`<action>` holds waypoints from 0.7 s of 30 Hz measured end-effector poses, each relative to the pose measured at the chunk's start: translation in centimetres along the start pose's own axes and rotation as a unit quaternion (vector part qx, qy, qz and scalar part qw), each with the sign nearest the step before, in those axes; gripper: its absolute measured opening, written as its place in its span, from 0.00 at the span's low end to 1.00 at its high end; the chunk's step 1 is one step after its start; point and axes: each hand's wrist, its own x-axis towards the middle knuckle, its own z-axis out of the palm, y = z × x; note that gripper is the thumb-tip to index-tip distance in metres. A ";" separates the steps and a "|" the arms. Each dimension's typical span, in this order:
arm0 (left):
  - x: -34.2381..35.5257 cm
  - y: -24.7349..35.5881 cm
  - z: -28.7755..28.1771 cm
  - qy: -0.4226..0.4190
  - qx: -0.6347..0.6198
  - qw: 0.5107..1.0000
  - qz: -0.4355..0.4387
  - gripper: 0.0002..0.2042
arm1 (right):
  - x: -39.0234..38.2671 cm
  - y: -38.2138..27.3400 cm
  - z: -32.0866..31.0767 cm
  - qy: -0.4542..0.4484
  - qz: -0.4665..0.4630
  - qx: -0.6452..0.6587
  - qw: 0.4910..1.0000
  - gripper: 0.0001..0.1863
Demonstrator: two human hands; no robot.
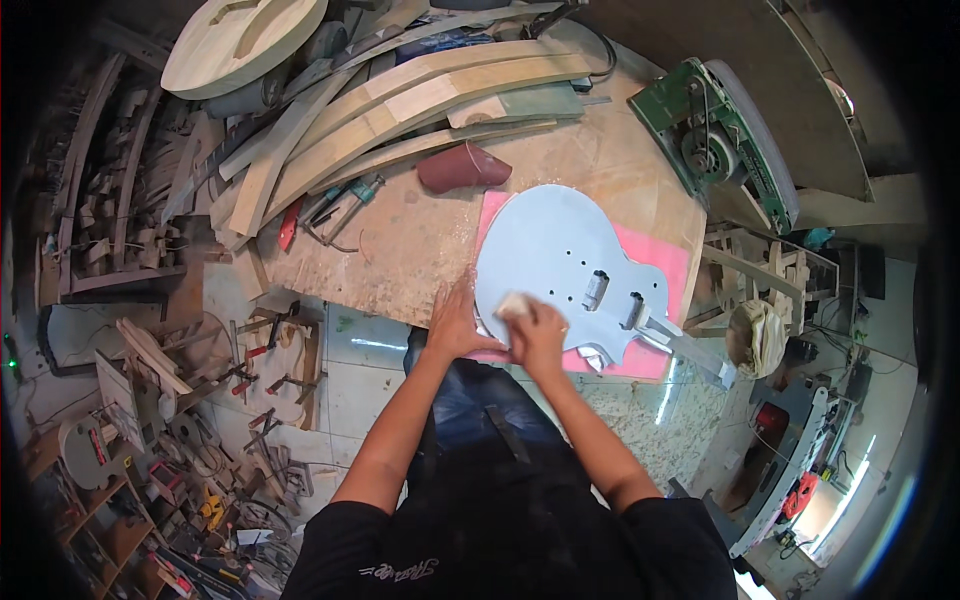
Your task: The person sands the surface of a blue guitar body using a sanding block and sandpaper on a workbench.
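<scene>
A pale grey-blue electric guitar body (540, 235) lies flat on a pink sheet (655, 250) at the front of the workbench. Its pickup cavities and small holes face up, and its neck (700, 360) points to the lower right. My right hand (540, 335) presses a small beige sanding pad (513, 304) onto the body's near left part; the fingers partly cover it, so its exact kind is unclear. My left hand (458, 320) rests against the body's left edge, thumb apart from the fingers, with nothing in it.
Behind the body stand a curled piece of reddish-brown sandpaper (465, 168) and a clamp (345, 210). Long curved wood strips (430, 95) fill the back of the bench (390, 265). A green belt sander (710, 150) occupies the right corner. Clamps and wood clutter the floor at left.
</scene>
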 end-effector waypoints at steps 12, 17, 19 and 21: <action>-0.3 -0.4 0.3 -0.003 0.003 1.000 -0.001 0.82 | -2.1 -3.4 -0.6 -0.022 0.093 0.042 0.995 0.16; -0.1 0.3 -0.2 -0.003 -0.009 1.000 0.008 0.82 | 5.3 4.3 -4.1 0.054 0.212 -0.028 0.975 0.16; -0.2 0.4 -0.1 -0.005 -0.009 1.000 0.006 0.82 | 4.7 3.9 -3.3 0.075 0.216 -0.041 0.973 0.16; 0.3 0.8 -0.1 -0.008 -0.009 1.000 0.014 0.82 | 1.8 2.4 -1.0 0.098 0.211 -0.062 0.971 0.18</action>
